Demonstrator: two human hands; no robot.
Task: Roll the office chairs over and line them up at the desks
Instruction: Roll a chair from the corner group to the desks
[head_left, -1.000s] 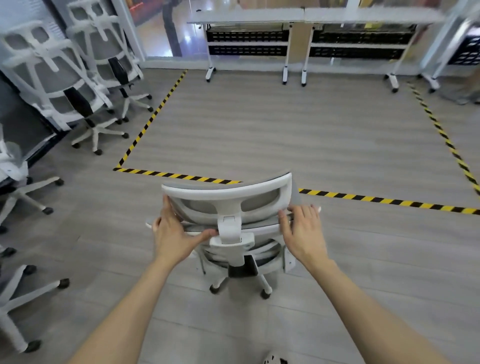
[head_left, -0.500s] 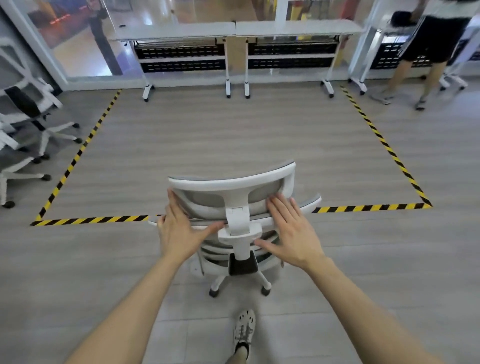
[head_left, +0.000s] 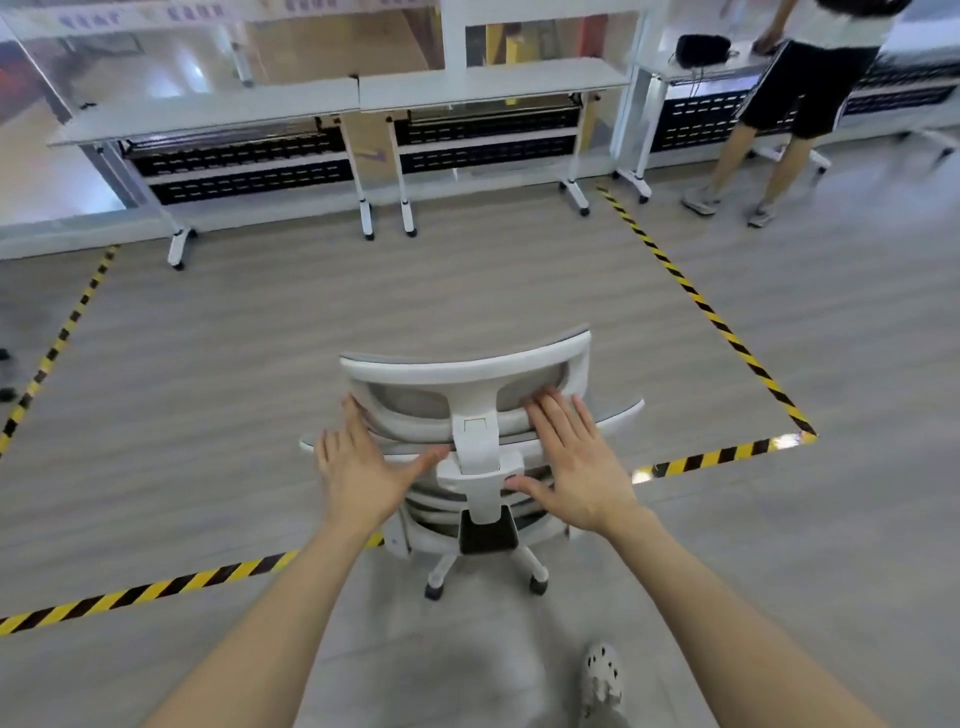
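A white office chair (head_left: 467, 371) with grey mesh stands in front of me, its back toward me, its casters on the near tape line. My left hand (head_left: 358, 467) grips the top edge of the backrest left of the headrest post, thumb underneath. My right hand (head_left: 576, 462) lies flat with spread fingers against the lower bar of the headrest on the right. Two white desks (head_left: 208, 117) (head_left: 493, 83) stand side by side at the far wall, straight ahead of the chair.
Yellow-black floor tape (head_left: 727, 332) marks a rectangle of grey floor before the desks. A person in black shorts (head_left: 810, 78) stands at a third desk at the far right. My shoe (head_left: 602, 675) shows at the bottom. Dark casters (head_left: 5, 374) sit at the left edge.
The chair and I have moved forward across the near tape line and turned right toward the desks. The stored chairs left the view. My right hand shifted from the backrest edge onto the headrest.
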